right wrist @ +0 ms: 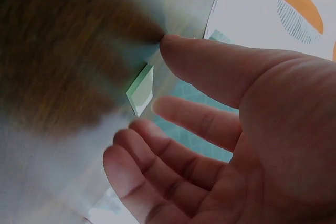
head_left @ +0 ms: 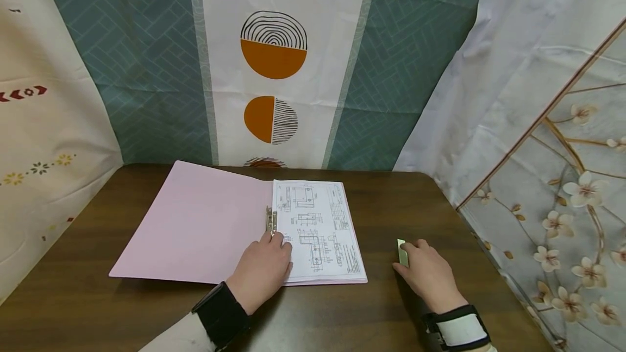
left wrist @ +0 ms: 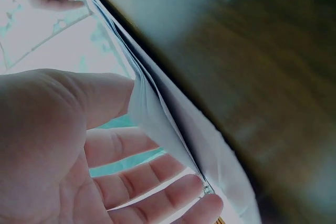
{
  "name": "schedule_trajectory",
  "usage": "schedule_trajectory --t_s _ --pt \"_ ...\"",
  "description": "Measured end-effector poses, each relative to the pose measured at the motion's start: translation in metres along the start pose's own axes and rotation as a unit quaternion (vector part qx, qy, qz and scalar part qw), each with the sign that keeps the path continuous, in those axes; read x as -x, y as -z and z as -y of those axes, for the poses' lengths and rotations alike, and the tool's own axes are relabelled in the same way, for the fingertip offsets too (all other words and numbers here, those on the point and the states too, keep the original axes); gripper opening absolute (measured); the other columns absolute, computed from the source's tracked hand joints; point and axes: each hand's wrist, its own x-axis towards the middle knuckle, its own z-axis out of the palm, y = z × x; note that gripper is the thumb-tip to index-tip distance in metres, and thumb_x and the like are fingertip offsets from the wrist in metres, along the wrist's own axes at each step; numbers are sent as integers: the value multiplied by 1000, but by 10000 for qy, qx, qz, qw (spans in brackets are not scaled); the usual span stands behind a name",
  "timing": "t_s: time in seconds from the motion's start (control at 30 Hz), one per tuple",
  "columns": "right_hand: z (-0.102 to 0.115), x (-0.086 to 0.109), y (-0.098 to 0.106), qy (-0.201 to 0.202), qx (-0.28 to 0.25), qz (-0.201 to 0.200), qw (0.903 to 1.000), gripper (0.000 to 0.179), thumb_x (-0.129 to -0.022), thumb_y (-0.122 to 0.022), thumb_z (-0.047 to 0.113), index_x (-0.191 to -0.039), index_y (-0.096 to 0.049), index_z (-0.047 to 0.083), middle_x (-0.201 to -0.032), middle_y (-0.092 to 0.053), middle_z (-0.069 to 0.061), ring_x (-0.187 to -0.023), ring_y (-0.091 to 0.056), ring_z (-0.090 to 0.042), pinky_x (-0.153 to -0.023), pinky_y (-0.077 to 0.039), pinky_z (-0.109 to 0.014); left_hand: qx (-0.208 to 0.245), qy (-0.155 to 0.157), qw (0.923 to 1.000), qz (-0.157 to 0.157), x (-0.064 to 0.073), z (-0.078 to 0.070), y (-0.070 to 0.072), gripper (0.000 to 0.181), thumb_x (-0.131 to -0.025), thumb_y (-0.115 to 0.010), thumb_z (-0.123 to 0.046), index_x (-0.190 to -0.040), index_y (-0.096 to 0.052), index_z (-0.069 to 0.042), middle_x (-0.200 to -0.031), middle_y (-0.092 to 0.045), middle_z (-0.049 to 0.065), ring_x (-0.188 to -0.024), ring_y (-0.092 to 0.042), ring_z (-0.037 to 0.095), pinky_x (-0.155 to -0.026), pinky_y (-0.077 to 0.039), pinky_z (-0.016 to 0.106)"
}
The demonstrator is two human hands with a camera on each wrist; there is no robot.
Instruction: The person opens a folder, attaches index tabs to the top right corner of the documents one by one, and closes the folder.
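A pink folder (head_left: 210, 221) lies spread on the table, its right side covered by a stack of drawing sheets (head_left: 325, 194) under a metal clip (head_left: 269, 219). My left hand (head_left: 264, 270) rests at the near left part of the sheets, fingertips just below the clip. In the left wrist view its thumb is right at the stack's edge, the fingers loosely extended. To the right of the folder, my right hand (head_left: 430, 276) is over a small light-green sticky-note pad (head_left: 403, 254). Thumb and fingers are spread, with the index fingertip (right wrist: 160, 106) close beside the pad.
The dark wooden table (head_left: 386, 205) ends at a patterned green and white curtain (head_left: 161, 69) behind. A flowered white cloth (head_left: 562, 243) hangs along the right side, and a cream cloth (head_left: 44, 140) along the left.
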Motion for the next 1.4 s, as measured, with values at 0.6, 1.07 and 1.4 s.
schedule_trajectory --t_s 0.6,1.07,1.4 --pt "-4 -1 -1 -67 -279 119 9995 26 -88 -85 3 -114 -80 3 -90 -66 -4 -72 -61 -17 -64 -55 -45 0 -49 9997 218 3 6 2 36 -90 -91 -29 -103 -78 2 -95 -69 16 -80 -63 29 -56 -51 38" --pt "-12 -13 -3 -93 -267 66 9996 18 -94 -88 17 -97 -75 6 -81 -59 -1 -65 -53 -16 -57 -47 -40 -36 -175 9995 257 1 3 1 28 -93 -89 -25 -98 -76 0 -91 -66 15 -77 -59 27 -52 -50 38" --pt "-11 -17 -2 -46 -283 154 9995 16 -93 -89 15 -96 -74 9 -85 -62 -2 -69 -55 -17 -62 -50 -44 -284 -228 9986 374 4 3 2 17 -91 -86 -11 -96 -76 1 -87 -64 14 -74 -57 25 -52 -52 36"
